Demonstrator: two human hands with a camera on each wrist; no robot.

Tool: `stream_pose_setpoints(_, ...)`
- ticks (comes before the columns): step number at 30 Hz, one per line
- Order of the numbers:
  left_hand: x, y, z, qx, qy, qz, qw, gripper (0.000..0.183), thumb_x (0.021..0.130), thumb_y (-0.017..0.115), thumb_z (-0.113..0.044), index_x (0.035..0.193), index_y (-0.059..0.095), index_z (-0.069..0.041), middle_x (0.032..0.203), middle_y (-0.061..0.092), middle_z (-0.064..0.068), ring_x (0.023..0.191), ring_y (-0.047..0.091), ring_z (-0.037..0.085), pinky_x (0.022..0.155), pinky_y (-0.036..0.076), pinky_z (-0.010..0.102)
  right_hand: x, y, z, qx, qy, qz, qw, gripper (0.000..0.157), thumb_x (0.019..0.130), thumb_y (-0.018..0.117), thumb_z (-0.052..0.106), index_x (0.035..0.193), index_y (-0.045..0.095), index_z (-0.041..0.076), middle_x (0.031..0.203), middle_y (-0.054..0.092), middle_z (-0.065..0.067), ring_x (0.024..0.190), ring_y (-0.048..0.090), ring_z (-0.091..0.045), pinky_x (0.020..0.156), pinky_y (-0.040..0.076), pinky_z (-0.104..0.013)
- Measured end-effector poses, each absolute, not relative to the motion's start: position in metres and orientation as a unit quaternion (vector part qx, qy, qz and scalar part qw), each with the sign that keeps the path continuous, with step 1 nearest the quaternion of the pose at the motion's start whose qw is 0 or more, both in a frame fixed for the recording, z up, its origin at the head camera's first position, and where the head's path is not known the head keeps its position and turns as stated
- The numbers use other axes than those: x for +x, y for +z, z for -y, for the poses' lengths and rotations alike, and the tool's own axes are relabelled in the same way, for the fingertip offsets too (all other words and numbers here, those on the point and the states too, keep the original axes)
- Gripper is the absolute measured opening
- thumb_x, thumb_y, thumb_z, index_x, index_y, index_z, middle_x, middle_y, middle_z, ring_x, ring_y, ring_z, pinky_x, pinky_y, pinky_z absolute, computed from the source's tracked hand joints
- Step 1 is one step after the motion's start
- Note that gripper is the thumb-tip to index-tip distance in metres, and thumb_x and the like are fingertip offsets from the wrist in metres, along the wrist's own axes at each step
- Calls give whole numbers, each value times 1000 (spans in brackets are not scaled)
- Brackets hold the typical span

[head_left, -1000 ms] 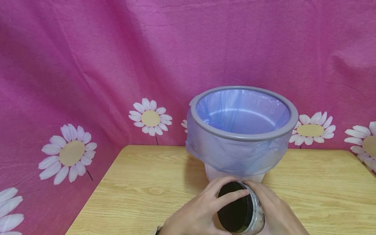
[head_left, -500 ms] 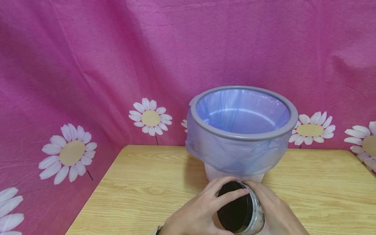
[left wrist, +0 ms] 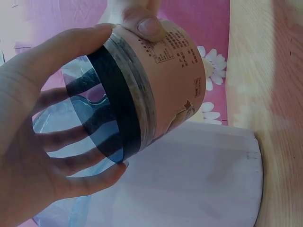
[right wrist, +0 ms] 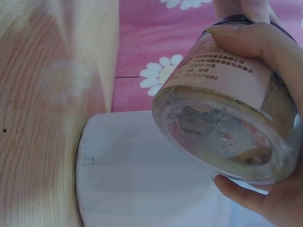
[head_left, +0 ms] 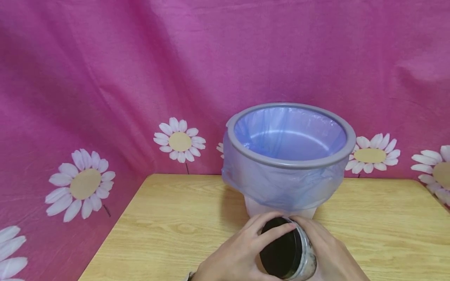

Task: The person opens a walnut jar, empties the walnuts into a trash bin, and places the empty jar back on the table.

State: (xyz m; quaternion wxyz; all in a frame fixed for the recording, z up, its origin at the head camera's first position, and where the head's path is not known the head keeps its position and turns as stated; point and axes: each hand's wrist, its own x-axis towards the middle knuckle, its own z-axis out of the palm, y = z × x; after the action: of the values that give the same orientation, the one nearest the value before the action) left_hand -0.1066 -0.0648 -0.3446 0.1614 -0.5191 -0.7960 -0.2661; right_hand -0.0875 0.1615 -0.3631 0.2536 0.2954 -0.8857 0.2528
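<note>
Closest to me, both hands are on the jar point(head_left: 290, 253), which is lifted off the desk point(head_left: 168, 230) and tipped on its side, just in front of the bin's base. My left hand point(head_left: 235, 255) has its grip curled round the black lid point(left wrist: 113, 113): from the left wrist view I see the thumb along the top edge of the lid and the other fingers point(left wrist: 71, 142) spread across its face and rim. My right hand point(head_left: 328, 253) has its grip wrapped round the jar's clear body, the thumb lying over the pink label point(right wrist: 222, 75) and one fingertip showing under the base. Both grips are narrow, closed on the jar.

The right wrist view shows the jar's bottom point(right wrist: 222, 137), with a brownish, crumbly residue inside; I cannot tell what it is. The label print is too small to read in full. From the head view the lower edges of both hands and the jar are cut off by the frame, and the jar body is mostly hidden behind the lid.

Just beyond stands the bin point(head_left: 288, 164), grey-rimmed, lined with a pale blue bag point(head_left: 281, 187) that drapes over its outside; its white base is partly hidden by my hands. Behind it hangs the pink daisy cloth point(head_left: 105, 97).
</note>
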Motion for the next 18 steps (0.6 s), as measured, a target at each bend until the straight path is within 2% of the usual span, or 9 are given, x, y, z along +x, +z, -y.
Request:
stream_pose_setpoints(6,-106,-343,65,-532,-272,791,128,92,74,82,-41,150,33,-23,154,22,0,139,24,14,111,28,28,-87,-362,-161,293,258,885,254,111,46,84,70,137,49,19,125,55,8,103,55,-9,77,55,-35)
stream_pose_setpoints(14,-107,-343,65,-535,-280,789,113,92,74,82,-39,150,33,-22,154,23,0,139,24,13,111,28,28,-87,-363,-161,294,261,883,255,112,46,85,70,138,48,19,126,54,8,104,55,-9,77,55,-36)
stream_pose_setpoints(16,-107,-343,65,-536,-279,788,114,92,74,82,-39,150,33,-22,154,23,0,139,24,13,111,28,27,-87,-363,-161,296,261,882,258,112,45,85,70,138,49,18,126,54,8,105,55,-9,80,53,-28)
stream_pose_setpoints(18,-107,-344,65,-537,-274,788,124,92,74,83,-39,149,33,-21,153,25,1,139,26,14,112,27,27,-88,-364,-162,298,258,882,259,112,45,85,70,138,49,18,126,54,8,105,54,-9,81,52,-26)
